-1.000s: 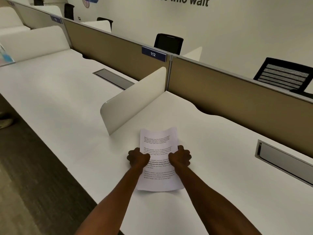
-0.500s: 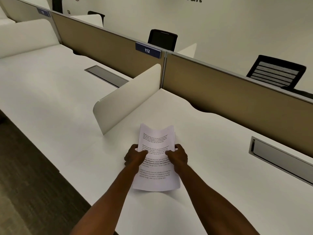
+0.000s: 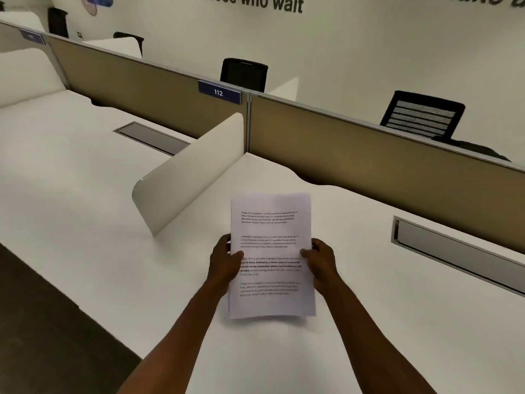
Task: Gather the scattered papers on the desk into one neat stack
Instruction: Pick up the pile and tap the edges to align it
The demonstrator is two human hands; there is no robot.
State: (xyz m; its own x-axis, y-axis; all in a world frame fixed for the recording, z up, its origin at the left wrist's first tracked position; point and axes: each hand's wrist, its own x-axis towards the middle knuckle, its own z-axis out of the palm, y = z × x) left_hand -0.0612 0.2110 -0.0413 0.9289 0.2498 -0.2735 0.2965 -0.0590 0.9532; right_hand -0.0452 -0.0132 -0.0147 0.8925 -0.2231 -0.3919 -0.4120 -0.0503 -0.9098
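A stack of white printed papers (image 3: pixel 271 228) is held over the white desk (image 3: pixel 397 322), its long sides pointing away from me. My left hand (image 3: pixel 224 261) grips the stack's left edge with the thumb on top. On the right edge, my right hand (image 3: pixel 321 261) holds it the same way. The sheets look closely aligned, with a slight offset showing at the lower left corner. Whether the bottom edge touches the desk I cannot tell.
A white curved divider (image 3: pixel 187 177) stands left of the papers. A tan partition (image 3: pixel 369 149) with a "112" label (image 3: pixel 218 92) runs along the back. Grey cable trays (image 3: pixel 454 251) sit in the desk. Black chairs (image 3: pixel 423 115) stand behind the partition.
The hands have shifted from pressing on top of the papers to gripping the side edges. The stack has straightened and flattened.
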